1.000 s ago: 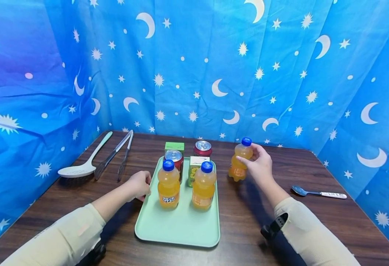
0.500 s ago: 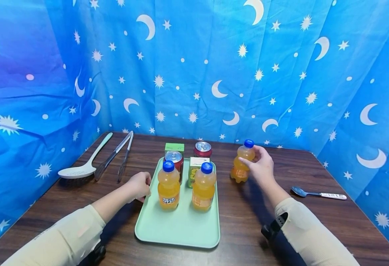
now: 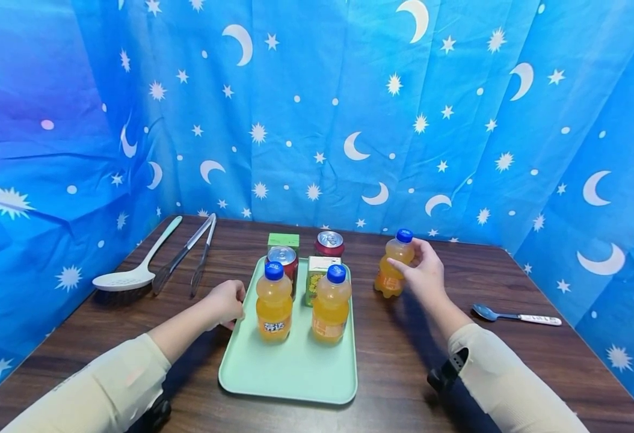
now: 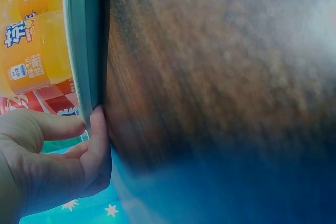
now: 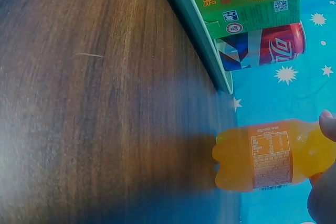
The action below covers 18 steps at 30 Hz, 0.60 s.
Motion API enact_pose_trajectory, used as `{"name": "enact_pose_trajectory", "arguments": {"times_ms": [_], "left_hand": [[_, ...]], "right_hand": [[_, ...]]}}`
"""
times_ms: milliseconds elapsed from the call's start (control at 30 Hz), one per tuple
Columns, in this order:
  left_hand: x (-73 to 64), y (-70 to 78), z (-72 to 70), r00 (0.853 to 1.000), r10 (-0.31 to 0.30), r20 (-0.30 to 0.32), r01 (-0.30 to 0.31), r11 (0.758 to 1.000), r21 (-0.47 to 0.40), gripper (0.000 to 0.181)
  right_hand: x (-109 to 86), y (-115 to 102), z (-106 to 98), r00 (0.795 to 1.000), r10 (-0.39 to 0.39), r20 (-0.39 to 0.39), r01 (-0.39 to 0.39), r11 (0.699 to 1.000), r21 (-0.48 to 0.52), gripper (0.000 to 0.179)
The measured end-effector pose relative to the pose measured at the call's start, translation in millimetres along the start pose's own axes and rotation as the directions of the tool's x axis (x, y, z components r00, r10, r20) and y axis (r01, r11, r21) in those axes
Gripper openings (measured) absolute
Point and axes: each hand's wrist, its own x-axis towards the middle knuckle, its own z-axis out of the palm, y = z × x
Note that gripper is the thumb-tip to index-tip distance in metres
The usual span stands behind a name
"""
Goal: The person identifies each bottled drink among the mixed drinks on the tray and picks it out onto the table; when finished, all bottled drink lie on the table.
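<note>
My right hand point(image 3: 425, 269) grips the upper part of an orange soda bottle point(image 3: 390, 267) with a blue cap, to the right of the tray. The bottle tilts slightly, and its label of small print point(image 5: 271, 153) shows in the right wrist view. My left hand point(image 3: 227, 302) pinches the left rim of the light green tray point(image 3: 287, 376), its thumb on the inner side and fingers at the outer edge. On the tray stand two similar soda bottles, one left point(image 3: 274, 304) and one right point(image 3: 331, 307). Behind them are a red can point(image 3: 283, 257) and a green flowered drink carton point(image 3: 315, 281).
At the tray's far end are another red can point(image 3: 329, 242) and a green box point(image 3: 283, 242). A white slotted spoon point(image 3: 127, 279) and metal tongs point(image 3: 198, 249) lie left on the wooden table. A small spoon point(image 3: 514, 316) lies right. Blue curtains surround the table.
The soda bottle in my right hand has shifted slightly down in the head view. My left hand stays at the tray's rim, and the tray has hardly moved.
</note>
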Motion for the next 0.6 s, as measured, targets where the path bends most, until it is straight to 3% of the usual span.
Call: {"name": "enact_pose_trajectory", "arguments": {"times_ms": [600], "left_hand": [[1.3,-0.7,1.5,1.000,0.000,0.006,0.000,1.000,-0.024,0.024]], "right_hand": [[-0.8,4.8,-0.1,1.000,0.001,-0.007,-0.001,1.000,0.008,0.059]]}}
